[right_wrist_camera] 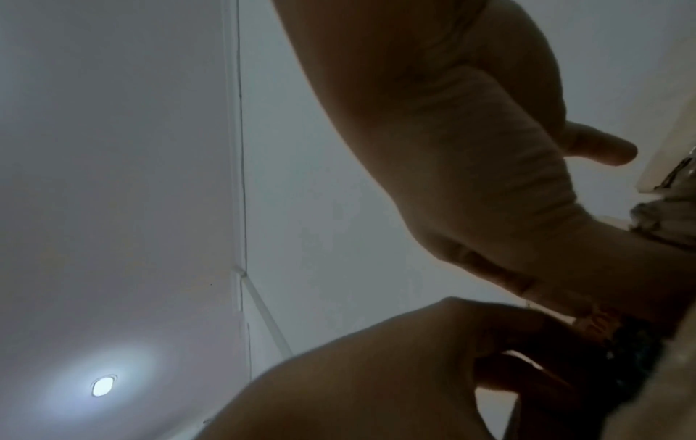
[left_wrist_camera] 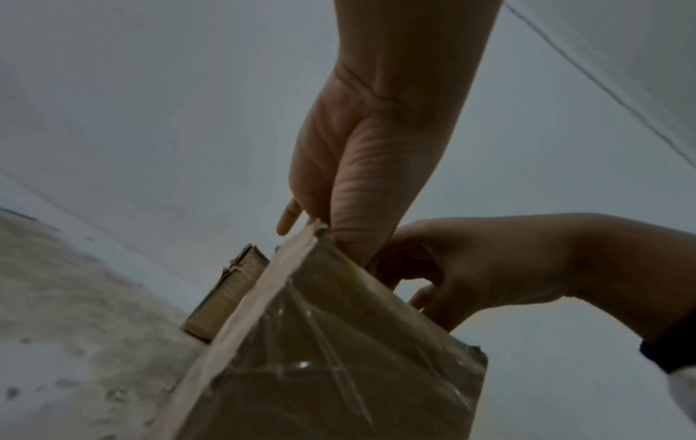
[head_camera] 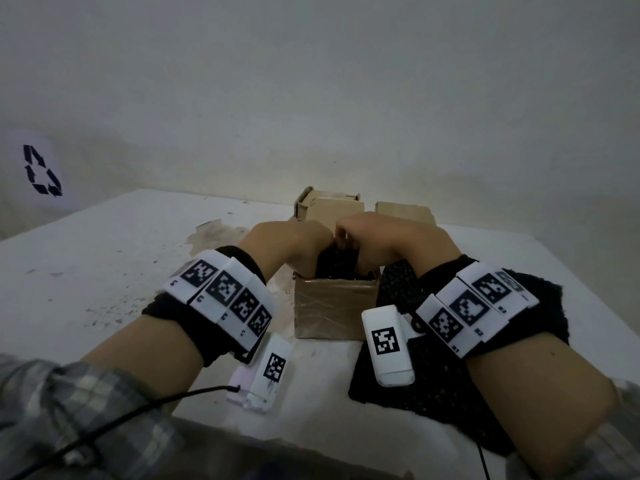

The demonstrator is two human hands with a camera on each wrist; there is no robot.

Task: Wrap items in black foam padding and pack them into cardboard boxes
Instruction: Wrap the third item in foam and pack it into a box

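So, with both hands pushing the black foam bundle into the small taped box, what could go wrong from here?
1. The foam bundle stands above the rim of the taped box, so it may jam or bulge out.
2. Neither the left hand nor the right hand steadies the box from outside; pressing could tip or slide it on the table.
3. The loose foam sheet under the right forearm could be dragged along.

Cardboard box [head_camera: 334, 308] wrapped in glossy clear tape; black foam [head_camera: 426, 375] porous, matt.
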